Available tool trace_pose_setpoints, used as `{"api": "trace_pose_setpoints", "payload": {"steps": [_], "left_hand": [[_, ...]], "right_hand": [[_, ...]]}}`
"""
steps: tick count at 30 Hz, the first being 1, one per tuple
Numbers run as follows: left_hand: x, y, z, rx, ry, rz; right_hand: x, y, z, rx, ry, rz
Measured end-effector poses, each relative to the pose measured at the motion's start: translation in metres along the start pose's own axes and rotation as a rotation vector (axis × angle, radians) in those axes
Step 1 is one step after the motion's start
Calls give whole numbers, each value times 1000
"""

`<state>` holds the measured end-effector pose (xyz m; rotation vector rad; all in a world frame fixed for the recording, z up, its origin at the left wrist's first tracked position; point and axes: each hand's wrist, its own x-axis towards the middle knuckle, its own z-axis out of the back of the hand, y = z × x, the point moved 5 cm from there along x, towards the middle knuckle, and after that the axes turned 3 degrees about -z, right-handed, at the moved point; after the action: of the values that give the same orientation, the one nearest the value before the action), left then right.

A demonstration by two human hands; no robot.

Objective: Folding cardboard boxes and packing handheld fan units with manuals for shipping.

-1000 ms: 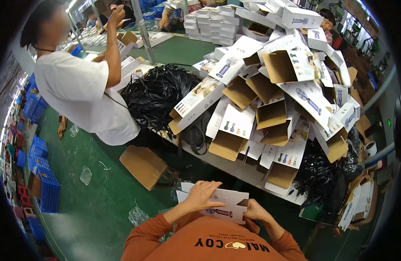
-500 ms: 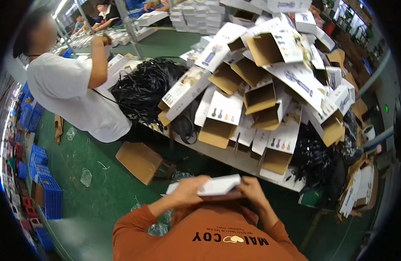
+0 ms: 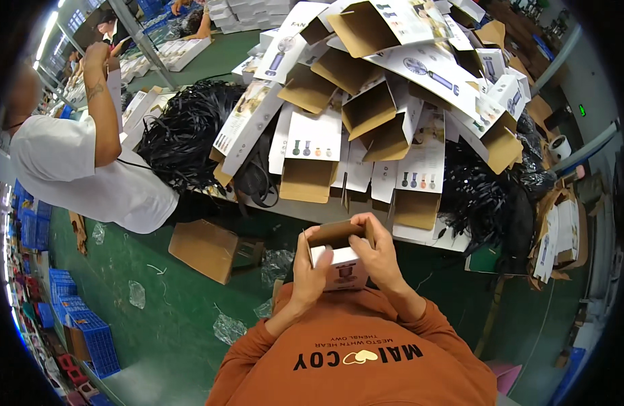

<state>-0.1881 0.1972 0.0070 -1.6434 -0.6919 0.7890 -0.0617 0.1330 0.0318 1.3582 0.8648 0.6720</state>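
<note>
- The white box [image 3: 346, 276] is standing between the two hands, before the orange shirt [image 3: 352, 379]; its open end is facing up toward the camera.
- Its long axis seems to be running downward from this opening, but the view is shortening it.
- The left hand [image 3: 308, 274] is gripping its left side, the right hand [image 3: 381, 262] its right; neither is clearly nearer.
- Beyond, piled boxes [image 3: 312, 132] are lying on the surface [image 3: 420, 236], beside black straps [image 3: 180, 139].

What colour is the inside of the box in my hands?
The inside of the box is brown, showing best in the head view.
</note>
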Motion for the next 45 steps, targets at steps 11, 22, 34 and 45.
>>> {"api": "trace_pose_setpoints", "payload": {"steps": [11,22,34,45], "left_hand": [[13,7,-13,140,62,-558],[33,25,-31,-575,151,167],[29,22,-43,-163,402,-155],[43,-119,53,337,-15,-538]], "right_hand": [[-2,-23,29,505,170,-179],[4,-21,50,68,228,-85],[5,-11,57,-201,467,-69],[-8,-11,86,330,267,-11]]}}
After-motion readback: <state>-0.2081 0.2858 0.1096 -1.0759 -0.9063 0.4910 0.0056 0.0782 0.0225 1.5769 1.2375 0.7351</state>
